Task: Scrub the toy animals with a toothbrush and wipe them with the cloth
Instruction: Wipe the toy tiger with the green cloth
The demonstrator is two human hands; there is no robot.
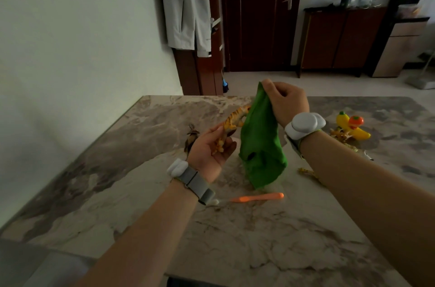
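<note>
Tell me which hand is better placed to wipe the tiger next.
Right. The right hand pinches the cloth, which hangs just beside the tiger; the left hand is busy holding that tiger.

Looks like a home, living or dining room: marble-top table (117,169) filling the lower frame, pale jacket (186,4) hanging upper centre, dark wooden door (259,16) beside it, low cabinet (341,37) upper right
</note>
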